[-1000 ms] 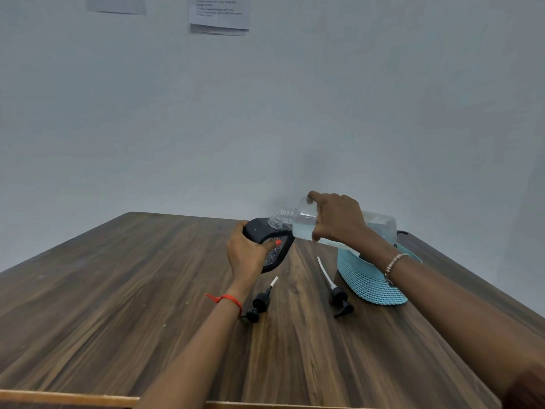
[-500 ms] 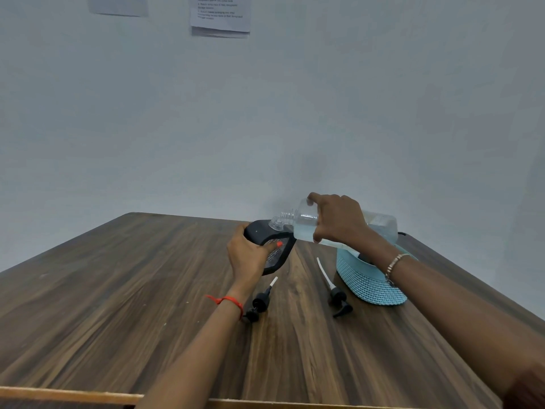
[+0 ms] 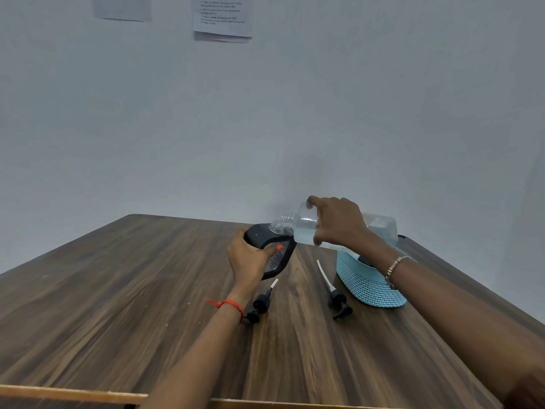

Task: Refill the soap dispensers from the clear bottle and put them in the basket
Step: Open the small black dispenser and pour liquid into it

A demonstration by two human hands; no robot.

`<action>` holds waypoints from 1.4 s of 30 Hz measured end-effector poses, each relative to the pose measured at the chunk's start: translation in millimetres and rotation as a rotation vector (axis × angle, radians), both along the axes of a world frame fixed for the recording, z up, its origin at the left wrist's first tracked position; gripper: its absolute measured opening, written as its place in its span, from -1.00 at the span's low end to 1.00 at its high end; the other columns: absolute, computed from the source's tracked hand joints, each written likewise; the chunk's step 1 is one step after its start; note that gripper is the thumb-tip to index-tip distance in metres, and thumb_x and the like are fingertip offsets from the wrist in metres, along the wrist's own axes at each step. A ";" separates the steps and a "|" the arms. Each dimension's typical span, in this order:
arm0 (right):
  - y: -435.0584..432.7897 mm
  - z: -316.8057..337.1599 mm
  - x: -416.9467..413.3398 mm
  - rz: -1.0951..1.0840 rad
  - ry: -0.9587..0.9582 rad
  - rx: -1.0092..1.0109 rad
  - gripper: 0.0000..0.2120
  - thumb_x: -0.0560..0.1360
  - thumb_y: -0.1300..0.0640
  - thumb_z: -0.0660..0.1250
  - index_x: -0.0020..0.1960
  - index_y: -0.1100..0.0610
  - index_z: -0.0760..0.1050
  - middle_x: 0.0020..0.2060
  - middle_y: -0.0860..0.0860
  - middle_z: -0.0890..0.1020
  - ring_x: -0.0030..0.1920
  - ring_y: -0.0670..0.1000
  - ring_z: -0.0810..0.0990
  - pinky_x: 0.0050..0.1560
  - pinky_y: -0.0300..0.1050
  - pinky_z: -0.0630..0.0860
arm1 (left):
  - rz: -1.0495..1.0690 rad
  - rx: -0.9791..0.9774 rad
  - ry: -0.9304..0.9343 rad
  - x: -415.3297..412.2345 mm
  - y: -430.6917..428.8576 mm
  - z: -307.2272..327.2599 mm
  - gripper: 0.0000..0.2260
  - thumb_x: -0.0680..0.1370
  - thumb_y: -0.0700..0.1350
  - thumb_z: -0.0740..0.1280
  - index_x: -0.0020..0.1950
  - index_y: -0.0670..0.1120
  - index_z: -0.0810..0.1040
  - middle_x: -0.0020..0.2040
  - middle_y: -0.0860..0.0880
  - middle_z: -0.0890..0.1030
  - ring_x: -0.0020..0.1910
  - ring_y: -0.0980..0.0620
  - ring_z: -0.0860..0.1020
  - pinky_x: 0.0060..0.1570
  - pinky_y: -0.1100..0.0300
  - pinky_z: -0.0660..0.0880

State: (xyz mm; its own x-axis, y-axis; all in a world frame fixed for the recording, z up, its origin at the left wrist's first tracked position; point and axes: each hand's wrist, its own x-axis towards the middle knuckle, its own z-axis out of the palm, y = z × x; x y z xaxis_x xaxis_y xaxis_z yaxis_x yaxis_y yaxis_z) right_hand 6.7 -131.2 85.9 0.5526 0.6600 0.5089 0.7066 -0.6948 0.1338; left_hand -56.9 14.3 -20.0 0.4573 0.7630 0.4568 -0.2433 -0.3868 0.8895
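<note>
Clear bottle in right hand grip tilts over dispenser in left hand grip.

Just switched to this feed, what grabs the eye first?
At the far middle of the table, the right hand tips the clear bottle neck-down toward the black dispenser, which the left hand grips. Just right of them stands the blue basket. Two black pump heads lie loose in front.
</note>
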 end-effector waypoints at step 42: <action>4.3 -1.3 -10.4 0.008 0.004 -0.030 -0.32 0.21 0.09 0.53 0.27 0.04 0.37 -0.13 -0.03 0.65 -0.06 0.04 0.58 -0.16 -0.21 0.29 | -0.024 -0.041 -0.014 -16.8 -1.7 -1.6 -0.49 0.19 -0.19 0.62 0.07 -0.17 0.53 -0.09 -0.04 0.61 -0.13 0.03 0.57 -0.31 0.42 0.40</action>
State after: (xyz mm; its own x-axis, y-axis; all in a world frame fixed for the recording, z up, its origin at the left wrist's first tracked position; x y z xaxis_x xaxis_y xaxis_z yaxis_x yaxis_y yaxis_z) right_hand -3.7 -126.9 84.6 0.5491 0.6794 0.4868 0.7127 -0.6848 0.1520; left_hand -73.6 12.6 -21.6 0.4691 0.7704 0.4318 -0.2647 -0.3439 0.9010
